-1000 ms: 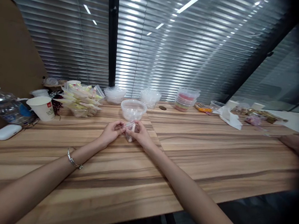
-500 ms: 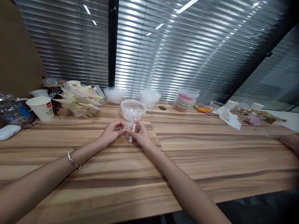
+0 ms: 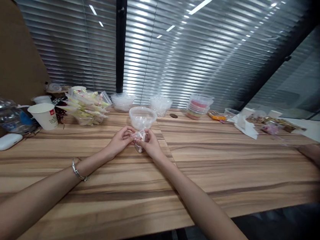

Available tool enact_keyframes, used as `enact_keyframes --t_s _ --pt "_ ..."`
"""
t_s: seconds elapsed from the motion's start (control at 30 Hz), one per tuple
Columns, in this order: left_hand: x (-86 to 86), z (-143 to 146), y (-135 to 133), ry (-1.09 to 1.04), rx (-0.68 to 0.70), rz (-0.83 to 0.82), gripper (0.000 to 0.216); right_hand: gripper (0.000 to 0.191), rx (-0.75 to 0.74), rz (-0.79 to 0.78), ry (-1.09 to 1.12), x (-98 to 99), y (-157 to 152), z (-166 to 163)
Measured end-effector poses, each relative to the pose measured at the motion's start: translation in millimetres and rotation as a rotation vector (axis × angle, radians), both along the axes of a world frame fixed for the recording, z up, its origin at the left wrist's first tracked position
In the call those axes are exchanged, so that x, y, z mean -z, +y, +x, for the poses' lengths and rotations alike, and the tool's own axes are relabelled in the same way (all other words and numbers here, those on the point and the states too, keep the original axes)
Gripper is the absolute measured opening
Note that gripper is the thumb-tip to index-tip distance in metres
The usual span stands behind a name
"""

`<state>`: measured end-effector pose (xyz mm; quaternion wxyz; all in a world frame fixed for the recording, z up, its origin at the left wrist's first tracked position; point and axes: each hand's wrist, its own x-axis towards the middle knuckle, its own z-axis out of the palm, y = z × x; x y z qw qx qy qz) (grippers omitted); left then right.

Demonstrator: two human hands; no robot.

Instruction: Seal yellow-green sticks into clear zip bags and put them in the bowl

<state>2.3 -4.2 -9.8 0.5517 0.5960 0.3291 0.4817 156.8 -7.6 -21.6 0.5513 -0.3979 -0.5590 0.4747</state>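
Observation:
A small clear plastic bag (image 3: pixel 140 138) with something pale in its lower tip is pinched between my hands, just above the wooden table (image 3: pixel 128 193). My left hand (image 3: pixel 121 140) grips its left side, fingers closed, with a metal bracelet (image 3: pixel 78 170) on that wrist. On the other side, my right hand (image 3: pixel 151 143) pinches the bag between thumb and fingers. Right behind my fingers stands a round clear plastic bowl (image 3: pixel 142 117). The exact contents of the bag are too small to make out.
At left are a heaped bowl of filled cone-shaped bags (image 3: pixel 87 108), a paper cup (image 3: pixel 44 116), a plastic bottle (image 3: pixel 7 114) and a white case (image 3: pixel 5 142). Stacked containers (image 3: pixel 199 107) and crumpled tissue (image 3: pixel 245 126) lie right. Another person's hand (image 3: pixel 313 155) rests at far right.
My fingers have shifted slightly on the bag, and its top is spread a little differently. Both arms and everything else stay in place.

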Motion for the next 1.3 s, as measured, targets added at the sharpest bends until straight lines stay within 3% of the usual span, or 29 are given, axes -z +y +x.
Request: enact_keyframes --t_s 1.0,1.3 --pt "5.1 -1 4 0.051 -0.042 0.061 0.027 0.04 0.015 0.022 -0.063 -1.7 -5 -1" --pt "5.5 -1 4 0.069 -0.056 0.081 0.025 0.028 -0.026 -0.04 0.071 -8.3 -9 -2"
